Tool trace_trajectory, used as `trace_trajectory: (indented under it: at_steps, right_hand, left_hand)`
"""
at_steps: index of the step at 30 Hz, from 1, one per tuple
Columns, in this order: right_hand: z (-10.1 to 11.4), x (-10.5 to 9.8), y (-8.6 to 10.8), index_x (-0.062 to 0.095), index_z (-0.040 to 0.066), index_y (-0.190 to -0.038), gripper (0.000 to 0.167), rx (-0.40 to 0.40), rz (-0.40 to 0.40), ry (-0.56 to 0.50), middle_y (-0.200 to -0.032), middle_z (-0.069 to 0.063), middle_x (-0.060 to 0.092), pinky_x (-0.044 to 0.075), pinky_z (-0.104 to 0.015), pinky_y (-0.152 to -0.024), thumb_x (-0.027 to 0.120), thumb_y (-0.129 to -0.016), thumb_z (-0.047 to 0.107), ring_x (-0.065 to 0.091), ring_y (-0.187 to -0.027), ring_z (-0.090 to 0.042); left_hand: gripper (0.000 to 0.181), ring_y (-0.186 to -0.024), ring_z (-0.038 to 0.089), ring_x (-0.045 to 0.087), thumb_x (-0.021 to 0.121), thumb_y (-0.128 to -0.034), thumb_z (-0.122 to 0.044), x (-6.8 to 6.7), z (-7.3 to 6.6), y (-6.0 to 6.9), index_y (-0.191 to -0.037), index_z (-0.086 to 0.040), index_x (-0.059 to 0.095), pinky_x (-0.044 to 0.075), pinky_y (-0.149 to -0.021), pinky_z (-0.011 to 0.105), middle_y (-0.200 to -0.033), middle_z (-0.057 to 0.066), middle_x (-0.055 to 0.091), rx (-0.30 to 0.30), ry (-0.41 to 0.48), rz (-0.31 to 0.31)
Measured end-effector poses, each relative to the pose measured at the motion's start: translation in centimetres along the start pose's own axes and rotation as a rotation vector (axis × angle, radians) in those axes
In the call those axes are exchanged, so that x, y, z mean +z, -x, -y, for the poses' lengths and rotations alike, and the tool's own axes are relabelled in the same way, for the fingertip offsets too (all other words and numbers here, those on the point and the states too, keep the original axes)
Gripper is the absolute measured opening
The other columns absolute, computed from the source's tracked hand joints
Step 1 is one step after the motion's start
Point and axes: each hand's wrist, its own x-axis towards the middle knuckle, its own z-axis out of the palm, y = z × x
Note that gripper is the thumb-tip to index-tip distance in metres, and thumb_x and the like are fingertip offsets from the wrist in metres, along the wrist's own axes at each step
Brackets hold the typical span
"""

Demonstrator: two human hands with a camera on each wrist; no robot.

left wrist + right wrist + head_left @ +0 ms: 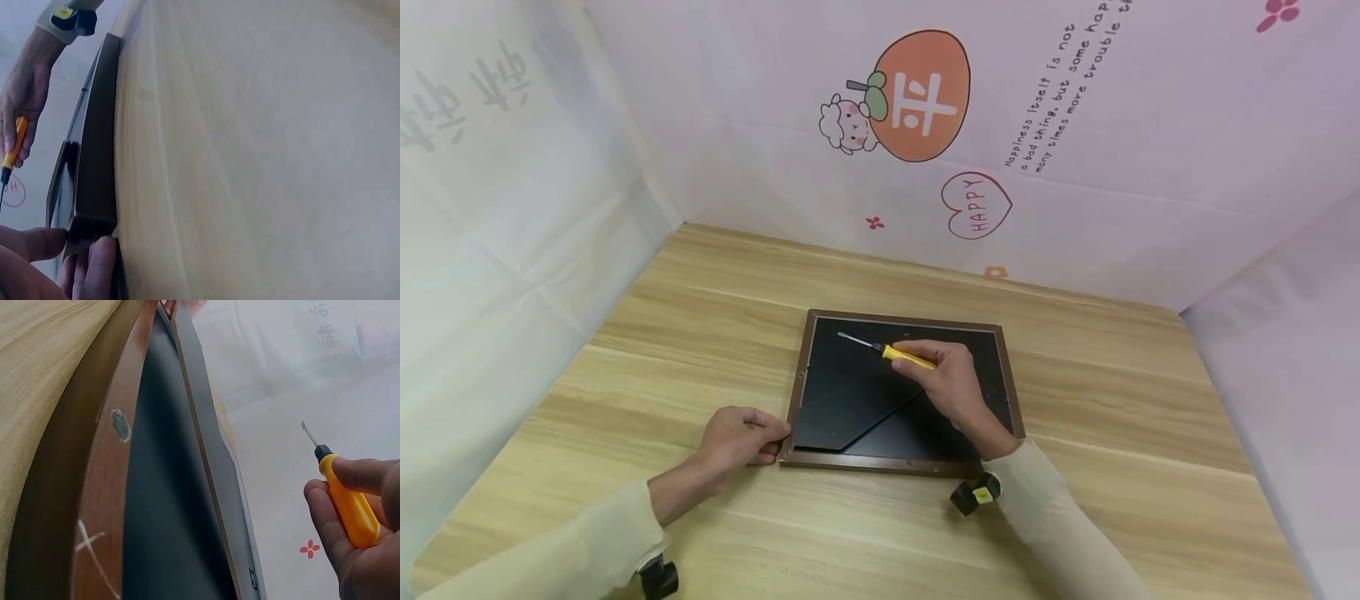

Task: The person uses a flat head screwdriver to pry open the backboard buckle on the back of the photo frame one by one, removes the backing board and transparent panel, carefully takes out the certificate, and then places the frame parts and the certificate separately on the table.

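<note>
A brown picture frame (880,461) lies back side up on the wooden table, with a black backing board (857,383) inside it. Part of the board is a flap whose edge is raised, which the right wrist view shows from the side. My left hand (739,439) pinches the frame's near left corner, thumb above and fingers at the side and underneath. In my right hand (946,377) is a flat-blade screwdriver (351,509), its yellow handle between thumb and fingers. The blade points left, above the backing board and apart from it.
The wooden table (1120,400) extends around the frame on all sides. White printed cloth walls (760,108) stand behind it and at both sides. A small black camera is strapped to each wrist.
</note>
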Motion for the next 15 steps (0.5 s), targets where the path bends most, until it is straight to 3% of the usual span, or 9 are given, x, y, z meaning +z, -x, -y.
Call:
trace_trajectory:
  at_steps: [9,15]
  right_hand:
    - [-0.4,0.3,-0.1,0.076,0.011,-0.108,0.024,0.004,0.017,0.058,-0.107,-0.008,0.075,0.058,-0.025,-0.078,0.077,-0.085,0.016,0.065,-0.091,-0.019]
    - [-0.5,0.8,-0.4,0.076,0.013,-0.109,0.024,-0.007,0.084,0.154,-0.107,-0.005,0.075,0.058,-0.028,-0.076,0.077,-0.086,0.018,0.064,-0.088,-0.017]
  left_hand:
    - [0.021,-0.071,0.012,0.065,0.067,-0.0915,-0.008,-0.6,-1.8,-3.4,-0.106,0.006,0.070,0.062,-0.067,0.026,-0.091,0.012,0.073,0.064,-0.057,0.034]
    - [0.029,-0.074,0.011,0.067,0.065,-0.0932,-0.008,-1.2,-2.8,-5.9,-0.117,0.008,0.066,0.062,-0.070,0.027,-0.099,0.016,0.074,0.117,-0.058,0.064]
